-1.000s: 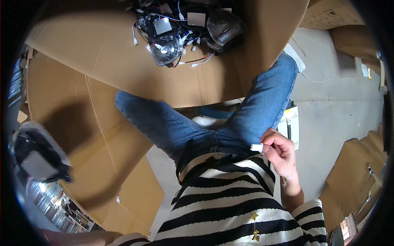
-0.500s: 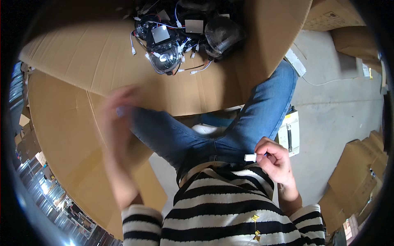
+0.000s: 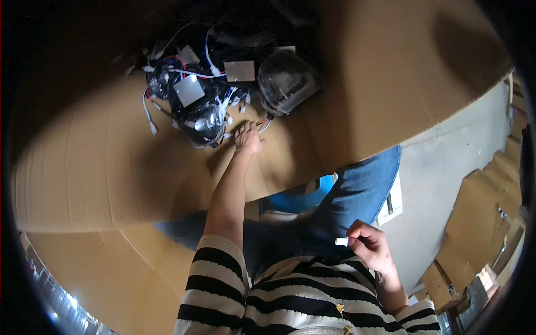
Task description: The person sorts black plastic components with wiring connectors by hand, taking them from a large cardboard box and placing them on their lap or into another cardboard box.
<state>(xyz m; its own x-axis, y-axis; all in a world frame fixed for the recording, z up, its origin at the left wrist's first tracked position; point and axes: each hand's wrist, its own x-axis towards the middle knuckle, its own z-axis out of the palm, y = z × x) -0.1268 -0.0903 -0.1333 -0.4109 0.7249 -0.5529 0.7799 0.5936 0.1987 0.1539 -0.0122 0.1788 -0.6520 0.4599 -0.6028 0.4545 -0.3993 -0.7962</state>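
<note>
My left hand reaches down into a large cardboard box, its fingers bent around a thin wire whose connector end they cover. That wire leads to a black unit with a big clear domed cover. Left of the hand lies another clear-domed unit, with several white plugs and coloured wires around it. A square silvery plate sits on the black parts behind. In front of my body, my right hand pinches a small white connector between thumb and fingertips.
The cardboard box spans the front, its near edge over my legs. A blue object shows below that edge. A white case stands on the floor beside my right leg, and folded cardboard lies farther right.
My left hand has swung from the left side into the box, onto the wires. The view has shifted, with more of the box showing. My right hand still holds the white connector.
</note>
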